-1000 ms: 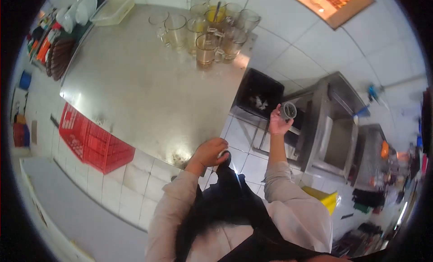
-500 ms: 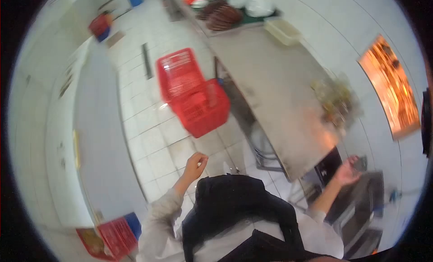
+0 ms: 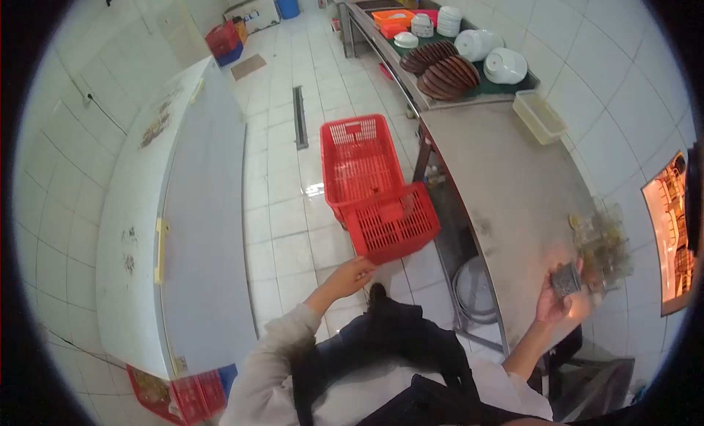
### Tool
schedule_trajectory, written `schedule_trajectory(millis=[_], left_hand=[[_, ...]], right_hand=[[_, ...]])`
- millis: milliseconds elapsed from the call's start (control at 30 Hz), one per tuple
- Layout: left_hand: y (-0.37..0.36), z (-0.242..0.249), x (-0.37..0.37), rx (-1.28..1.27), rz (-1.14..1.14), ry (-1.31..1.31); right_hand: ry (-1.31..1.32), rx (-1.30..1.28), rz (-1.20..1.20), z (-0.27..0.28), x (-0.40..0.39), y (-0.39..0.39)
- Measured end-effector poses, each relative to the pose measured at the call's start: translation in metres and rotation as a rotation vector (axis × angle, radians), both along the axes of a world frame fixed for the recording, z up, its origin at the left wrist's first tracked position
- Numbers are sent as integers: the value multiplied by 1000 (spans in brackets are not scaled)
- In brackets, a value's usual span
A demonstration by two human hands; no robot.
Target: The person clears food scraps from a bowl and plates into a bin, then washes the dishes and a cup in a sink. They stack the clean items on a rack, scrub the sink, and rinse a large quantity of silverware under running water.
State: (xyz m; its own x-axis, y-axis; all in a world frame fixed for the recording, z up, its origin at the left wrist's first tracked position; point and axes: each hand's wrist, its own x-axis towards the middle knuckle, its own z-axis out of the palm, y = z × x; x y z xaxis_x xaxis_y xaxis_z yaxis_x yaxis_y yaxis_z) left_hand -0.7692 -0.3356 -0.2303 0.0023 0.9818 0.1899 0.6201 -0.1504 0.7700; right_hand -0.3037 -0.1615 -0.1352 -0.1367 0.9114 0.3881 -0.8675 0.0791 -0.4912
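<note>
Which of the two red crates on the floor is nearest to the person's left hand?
The smaller red crate, standing tilted against the larger red crate; the left hand is just below it.

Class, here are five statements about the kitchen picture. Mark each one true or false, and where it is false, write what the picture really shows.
1. The right hand holds a small glass over the steel counter. True.
2. The left hand grips a red crate. False: it is empty and held out over the tiled floor, close to the nearer red crate but not touching it.
3. Two red crates stand on the floor beside the counter. True.
4. The brown plates lie on the floor. False: they sit stacked on the counter's far end, beside white bowls.
5. A clear plastic tub rests on the counter. True.
</note>
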Motion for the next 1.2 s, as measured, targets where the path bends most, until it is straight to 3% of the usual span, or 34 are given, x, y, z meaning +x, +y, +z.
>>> schedule_trajectory(millis=[100,167,233,300,367,467,567,633,733,800,1000,1200], left_hand=[[-33,-19,-70,-182,332,9],[-62,-6,-101,-212,576,-146],[-96,-10,-135,-211,731,-86],[-135,-34,-158,-235,934,-70],[-160,-28,-164,-338,1050,-6],[-207,-80,-181,-289,1134,-138],[-216,-85,-209,-262,1201,-147],[-207,-69,-248,-255,1224,6],[-193,-67,-331,-257,1315,5],[-178,-65,-395,-104,1270,172],[-73,-39,-551,1,1174,51],[75,-34,-629,104,948,-208]], right_hand=[[171,-93,167,-20,-90,60],[76,-229,304,-34,-159,96],[-124,-195,526,-22,-244,118],[-131,-127,600,-8,-337,125],[-45,-99,851,-7,-416,135],[37,-62,1091,12,-509,128],[-11,-51,1146,16,-570,131],[-60,-36,1089,14,-591,136],[-197,-126,885,12,-594,155],[-246,-187,726,19,-587,160],[-267,-240,378,12,-547,155],[-336,-308,243,-9,-562,152]])
